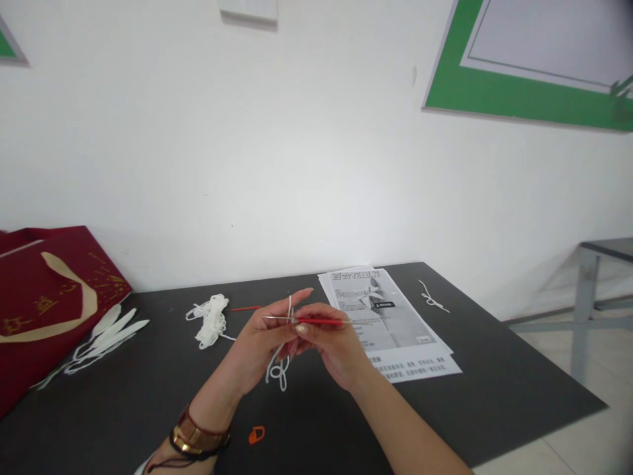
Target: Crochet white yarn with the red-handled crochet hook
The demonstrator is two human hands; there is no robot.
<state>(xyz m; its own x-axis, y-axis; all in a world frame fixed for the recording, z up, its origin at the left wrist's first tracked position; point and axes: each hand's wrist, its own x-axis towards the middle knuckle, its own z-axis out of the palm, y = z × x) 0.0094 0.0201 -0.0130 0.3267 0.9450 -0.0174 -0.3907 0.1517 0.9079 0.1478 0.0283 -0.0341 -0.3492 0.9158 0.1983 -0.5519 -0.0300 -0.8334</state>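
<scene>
My left hand (262,340) is raised over the dark table (494,382), fingers curled around a strand of white yarn (281,369) that runs up over the index finger and hangs in loops below the hand. My right hand (333,346) pinches a crochet hook (306,320) with a red handle and metal tip; the tip points left across my left fingers at the yarn. A watch and dark bracelets sit on my left wrist (200,435).
A bundle of white yarn (211,320) and a second red hook (244,308) lie behind my hands. Printed instruction sheets (395,323) lie to the right, with a short knotted yarn piece (432,298) beyond. A red gift bag (44,303), white petal-like pieces (106,333) and an orange stitch marker (256,435) are also here.
</scene>
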